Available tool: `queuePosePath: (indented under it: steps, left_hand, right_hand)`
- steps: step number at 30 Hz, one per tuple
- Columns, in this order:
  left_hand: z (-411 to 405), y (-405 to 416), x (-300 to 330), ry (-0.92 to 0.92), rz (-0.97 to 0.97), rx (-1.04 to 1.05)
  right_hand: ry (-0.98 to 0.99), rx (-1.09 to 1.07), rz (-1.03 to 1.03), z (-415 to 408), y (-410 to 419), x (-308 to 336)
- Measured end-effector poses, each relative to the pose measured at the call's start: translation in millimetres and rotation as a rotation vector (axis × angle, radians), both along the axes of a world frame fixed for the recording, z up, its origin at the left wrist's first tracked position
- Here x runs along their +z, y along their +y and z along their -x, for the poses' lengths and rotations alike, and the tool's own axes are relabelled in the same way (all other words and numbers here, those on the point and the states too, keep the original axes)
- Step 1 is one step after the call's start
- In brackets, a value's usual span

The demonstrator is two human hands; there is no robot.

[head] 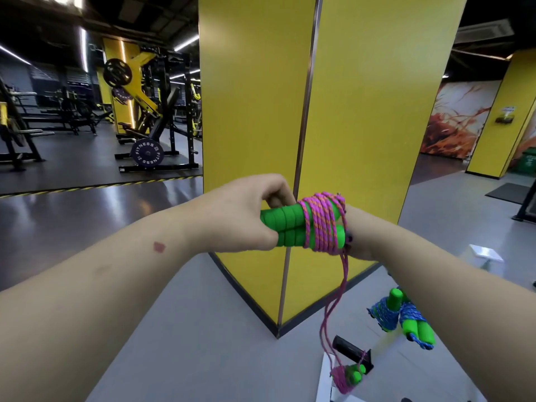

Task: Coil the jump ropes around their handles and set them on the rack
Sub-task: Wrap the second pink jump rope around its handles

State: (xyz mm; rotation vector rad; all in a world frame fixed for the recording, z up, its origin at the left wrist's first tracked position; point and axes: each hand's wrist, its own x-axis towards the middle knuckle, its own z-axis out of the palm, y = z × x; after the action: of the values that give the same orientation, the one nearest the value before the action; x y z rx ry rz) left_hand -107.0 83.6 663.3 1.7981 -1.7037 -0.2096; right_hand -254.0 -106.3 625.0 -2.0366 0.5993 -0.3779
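- Yellow pillar [362,111]: fills the centre of your view, its corner edge running down to the grey floor [185,329] at 6 o'clock.
- Gym machines [139,111]: at 10 o'clock, behind a black-and-yellow striped floor line; a purple weight plate [147,152] sits low on one frame.
- Your left hand [246,216]: fingers and thumb curled round the bare ends of the two green handles [285,226], which lie side by side, roughly level, in front of the pillar corner.
- Your right hand [359,242]: at 3 o'clock of the handles, mostly hidden behind the coil; fingers touch the far handle ends, but you cannot tell its grip from this view.
- Pink rope [322,224]: wound in many turns round the right half of the handles; a loose loop hangs down toward 6 o'clock.
- Blue-roped bundle [403,317]: green handles, coiled, lying at 4 o'clock on a white surface [452,369].
- Second pink-roped bundle [346,375]: coiled, at 5 o'clock, just beside a black bracket [352,351].
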Motion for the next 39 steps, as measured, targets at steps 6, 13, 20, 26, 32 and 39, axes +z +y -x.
queuePosePath:
  steps: [6, 13, 20, 26, 32, 39]
  left_hand:
    - [-10, -12, -6, 0.162, 0.207, 0.138]
    - [-23, -22, -22, -0.152, 0.147, 0.256]
    - [-14, -18, -20, -0.229, 0.021, 0.144]
    - [-11, -7, -10, -0.086, -0.140, 0.076]
    - [-8, 0, -2, 0.215, -0.031, -0.067]
    - [-7, -10, -9, 0.711, 0.209, -0.147]
  right_hand:
    - [0.040, 0.083, -0.164, -7, 12, -27]
    - [0.252, 0.111, 0.542, -1, 36, 9]
    - [0.199, 0.142, 0.635, 6, 31, 44]
    - [-0.014, 0.140, 0.403, 5, 12, 48]
    - [-0.118, 0.073, 0.045, -2, -10, 27]
    - [-0.027, 0.086, -0.055, -18, 9, -25]
